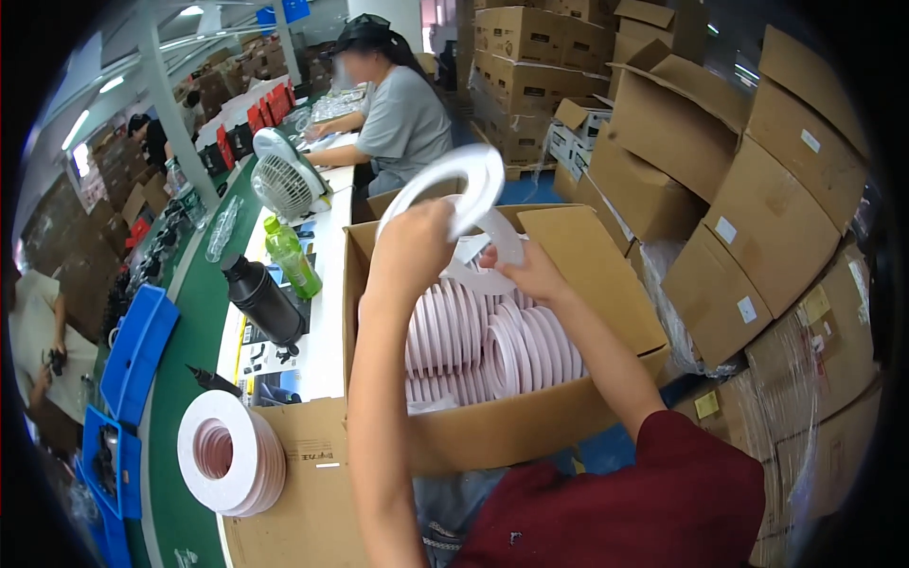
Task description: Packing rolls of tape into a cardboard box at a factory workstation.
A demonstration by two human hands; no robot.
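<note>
Over the box, the left hand has a white ring in its grip. The right hand holds a second ring.

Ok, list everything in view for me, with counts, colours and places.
Held rings: apparently two, white, over the open carton
Packed rings: many, pinkish white, inside that carton
Open carton: one, brown, centre
Ring stack: one, pinkish white, lower left
Bench: one, white, left of carton
Fan: one, pale, on bench
Drink bottle: one, green, on bench
Capped bottle: one, black, on bench
Trays: at least two, blue, left
Cardboard boxes: many, brown, right and back
Co-workers: at least three, nearest in grey, back and left
Left hand: one, bare, gripping a ring
Right hand: one, bare, gripping a ring
</note>
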